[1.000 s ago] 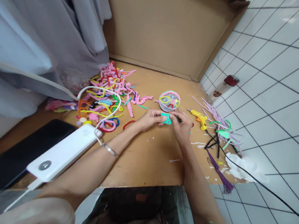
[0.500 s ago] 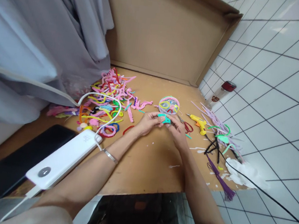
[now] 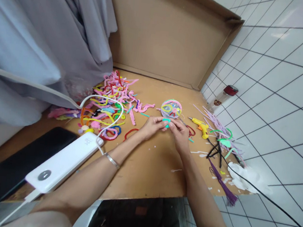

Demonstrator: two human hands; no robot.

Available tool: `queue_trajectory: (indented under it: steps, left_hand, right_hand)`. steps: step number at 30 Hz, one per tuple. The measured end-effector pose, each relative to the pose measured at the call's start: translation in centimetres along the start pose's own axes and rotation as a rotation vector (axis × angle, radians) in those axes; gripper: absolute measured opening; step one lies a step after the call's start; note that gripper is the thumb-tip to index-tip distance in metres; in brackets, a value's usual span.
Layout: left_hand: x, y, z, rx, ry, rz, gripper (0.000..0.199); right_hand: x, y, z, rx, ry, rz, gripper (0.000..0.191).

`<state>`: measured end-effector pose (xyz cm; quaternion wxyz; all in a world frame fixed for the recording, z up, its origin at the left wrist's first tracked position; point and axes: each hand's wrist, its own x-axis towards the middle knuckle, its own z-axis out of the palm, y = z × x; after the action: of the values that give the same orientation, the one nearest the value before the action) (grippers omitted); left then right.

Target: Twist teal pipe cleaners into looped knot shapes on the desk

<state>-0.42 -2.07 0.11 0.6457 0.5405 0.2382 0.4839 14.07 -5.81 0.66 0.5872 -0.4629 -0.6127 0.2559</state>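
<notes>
**A:** Since I only have the head camera from here, log item one for me: the hands.

**B:** Item one: left hand (image 3: 152, 125) and right hand (image 3: 180, 131), both at the middle of the cardboard tabletop (image 3: 146, 163), fingertips meeting. Both are curled nearly closed and pinch one small teal pipe-cleaner piece (image 3: 166, 121) between them. I read the left thumb and forefinger on its 9 o'clock end and the right fingertips on its 3 o'clock end.

**A:** Its long axis?

**B:** Roughly 9 to 3 o'clock, across my view; most of it is hidden by fingers, so I cannot tell its full shape. It sits at 12 o'clock from both palms, raised just off the surface. Neither hand is nearer; it lies between them.

**A:** Item two, surroundings.

**B:** Round clear container (image 3: 171, 108) with coloured loops inside, just beyond the fingertips at 12 o'clock. Red-handled scissors (image 3: 190, 130), just beside the right hand at 2 o'clock. Yellow glue gun (image 3: 201, 125) further out at 3 o'clock, its black cord (image 3: 267, 196) trailing toward 4. Pile of pipe cleaners (image 3: 112, 98), mostly pink, at 10 o'clock, well apart from the left hand. White power bank (image 3: 65, 162) at 8 o'clock with a white cable (image 3: 106, 99) looping up. Purple tassel (image 3: 223, 184) at 4 o'clock near the table edge. Red-capped bottle (image 3: 223, 95) at 2 o'clock by the tiled wall.
</notes>
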Motion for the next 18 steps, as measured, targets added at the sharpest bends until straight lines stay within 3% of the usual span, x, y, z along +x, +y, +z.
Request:
queue_trajectory:
  steps: [18]
  left_hand:
    - [0.01, -0.21, -0.01, -0.038, -0.027, -0.001, 0.052]
  right_hand:
    - [-0.23, -0.86, 0.02, -0.036, -0.014, -0.048, 0.025]
